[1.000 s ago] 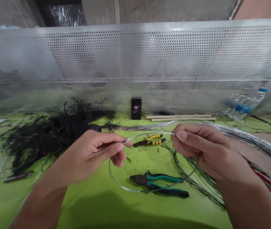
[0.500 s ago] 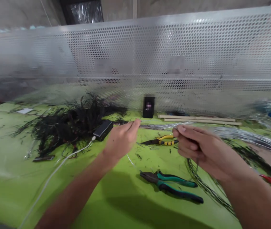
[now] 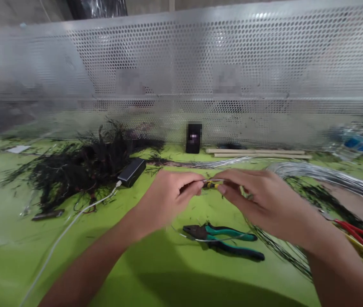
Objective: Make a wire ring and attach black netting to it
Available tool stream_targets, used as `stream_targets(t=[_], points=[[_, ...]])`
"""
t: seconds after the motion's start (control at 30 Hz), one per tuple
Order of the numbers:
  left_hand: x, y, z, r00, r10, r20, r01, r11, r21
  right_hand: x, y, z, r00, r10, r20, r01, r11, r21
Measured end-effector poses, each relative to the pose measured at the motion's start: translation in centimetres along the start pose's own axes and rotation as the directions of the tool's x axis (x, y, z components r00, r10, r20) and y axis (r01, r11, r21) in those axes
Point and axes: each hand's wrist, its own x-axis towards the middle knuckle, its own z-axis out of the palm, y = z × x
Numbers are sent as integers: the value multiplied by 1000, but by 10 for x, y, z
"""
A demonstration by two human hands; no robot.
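My left hand [image 3: 168,194] is closed in a pinch, thumb against fingers, on a thin wire [image 3: 211,180]. From the other side my right hand [image 3: 261,198] pinches the same wire; only a short stretch shows between the fingertips. Yellow-and-black pliers [image 3: 212,185] lie behind the hands, mostly hidden by them. Closer to me rest green-handled pliers [image 3: 222,241], jaws to the left, with a thin wire strand crossing over them. A bundle of dark green wires [image 3: 283,251] trails below my right hand.
A dark bristly heap [image 3: 85,166] sits left, beside a black power bank [image 3: 132,172] with a white cable [image 3: 62,232]. Silvery wires [image 3: 331,177], wooden sticks [image 3: 258,152], a phone [image 3: 193,143] and a plastic bottle [image 3: 357,140] lie before the perforated metal panel [image 3: 175,64]. Red-handled pliers [image 3: 357,232] lie right.
My hands have come together over the yellow pliers, and the left fingers now pinch the wire too. A wire strand now crosses the green pliers. The view has shifted slightly.
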Motion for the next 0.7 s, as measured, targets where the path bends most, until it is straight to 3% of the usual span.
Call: stream_targets(t=[0.17, 0.3, 0.4, 0.53, 0.7], points=[[-7, 21, -2, 997, -72, 0, 72, 997, -28, -1, -17, 6, 980, -160, -116, 141, 977, -159], [-10, 27, -6, 982, -170, 77, 176, 981, -77, 1, -17, 5, 981, -169, -99, 162, 984, -70], [-12, 28, -14, 985, -162, 68, 162, 987, 2, 3, -17, 0, 987, -137, -87, 138, 990, 13], [-14, 30, -25, 993, -96, 64, 91, 993, 71, 8, -22, -13, 991, -114, 67, 100, 980, 174], [-15, 26, -28, 988, -90, 122, 79, 993, 92, 19, -23, -21, 948, -163, 275, 91, 962, 256]])
